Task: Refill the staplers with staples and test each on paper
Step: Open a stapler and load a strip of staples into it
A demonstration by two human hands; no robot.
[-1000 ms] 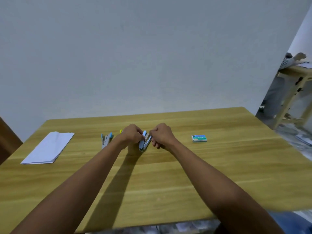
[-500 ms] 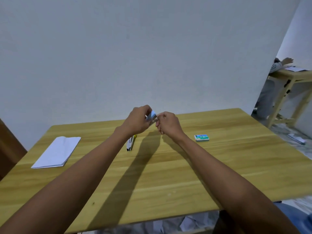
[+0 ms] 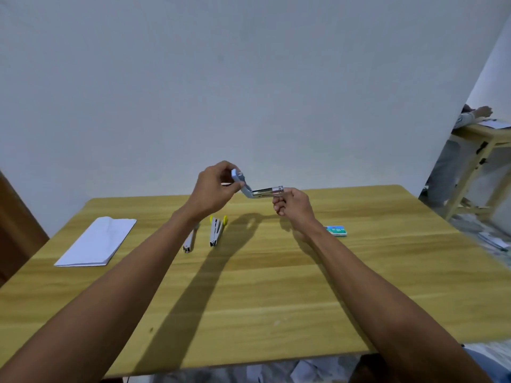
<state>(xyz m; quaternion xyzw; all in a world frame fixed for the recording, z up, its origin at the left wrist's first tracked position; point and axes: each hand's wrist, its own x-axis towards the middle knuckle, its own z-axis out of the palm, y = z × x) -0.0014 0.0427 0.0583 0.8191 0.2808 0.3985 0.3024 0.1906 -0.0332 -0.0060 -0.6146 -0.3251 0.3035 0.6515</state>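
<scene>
Hinged open in mid-air: pale blue plastic stapler [image 3: 250, 187], cover pinched by left hand [image 3: 213, 190], metal magazine lying rightward into right hand [image 3: 293, 201]'s pinching grip.

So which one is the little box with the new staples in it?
Look at the long wooden table, on the right side, just past the person's right hand. A small flat green and white staple box lies there alone. The grey staplers and the folded white paper all lie left of the middle, and nothing else is green.
</scene>
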